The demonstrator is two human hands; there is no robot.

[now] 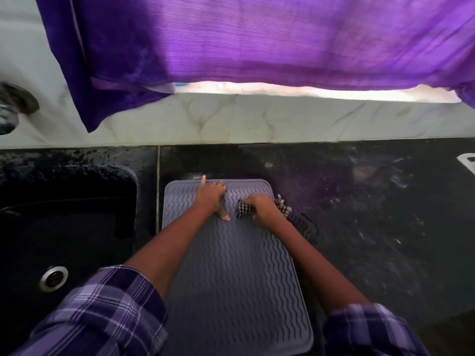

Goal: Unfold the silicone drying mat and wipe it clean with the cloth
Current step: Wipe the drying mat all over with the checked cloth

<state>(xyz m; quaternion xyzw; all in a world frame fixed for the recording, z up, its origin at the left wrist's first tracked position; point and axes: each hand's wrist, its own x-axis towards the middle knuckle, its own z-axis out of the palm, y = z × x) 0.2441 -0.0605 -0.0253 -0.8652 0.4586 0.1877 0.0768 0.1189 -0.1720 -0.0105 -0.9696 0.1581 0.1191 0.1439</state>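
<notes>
A grey silicone drying mat (pixel 239 273) with wavy ridges lies unfolded and flat on the black counter, its long side running away from me. My left hand (pixel 211 197) presses on the mat's far part, fingers spread, index finger pointing past the far edge. Just to its right, my right hand (pixel 261 206) is shut on a checked black-and-white cloth (pixel 244 209), held against the mat near its far right side. Part of the cloth sticks out at the right of the hand, over the mat's edge.
A black sink (pixel 64 227) with a metal drain (pixel 53 278) lies left of the mat. A purple curtain (pixel 257 39) hangs above the marble backsplash (pixel 282 119). A metal tap fitting (pixel 15 104) is at far left. The counter (pixel 372 201) stretches right, smeared.
</notes>
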